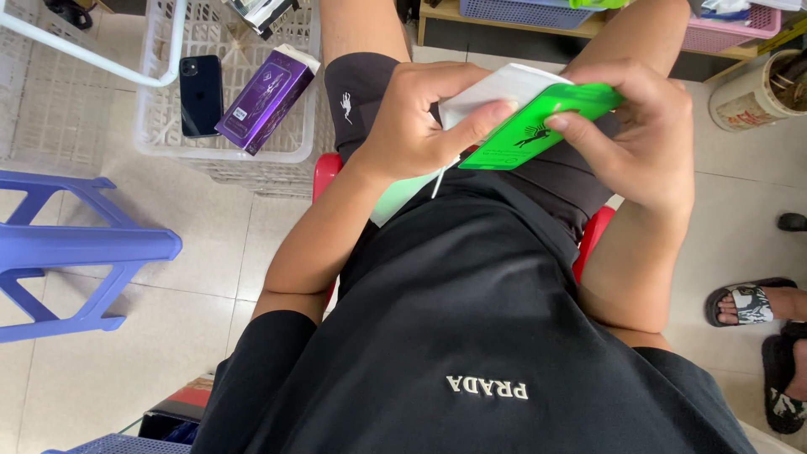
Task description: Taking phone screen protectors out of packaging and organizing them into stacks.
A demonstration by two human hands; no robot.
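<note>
My left hand (416, 113) and my right hand (643, 130) both grip a flat bright green packet (538, 126) with a white sleeve or card (496, 88) against its back, held above my lap. Left fingers curl over the white part near the packet's near-left end. Right fingers pinch the green packet's far-right end. I sit on a red stool (326, 172), wearing a black shirt and black shorts.
A white plastic crate (252, 160) at upper left carries a black phone (201, 94) and a purple box (267, 97). A blue stool (76, 248) stands left. Another person's sandalled feet (761, 307) are at right. A round container (756, 92) and shelves with baskets lie beyond.
</note>
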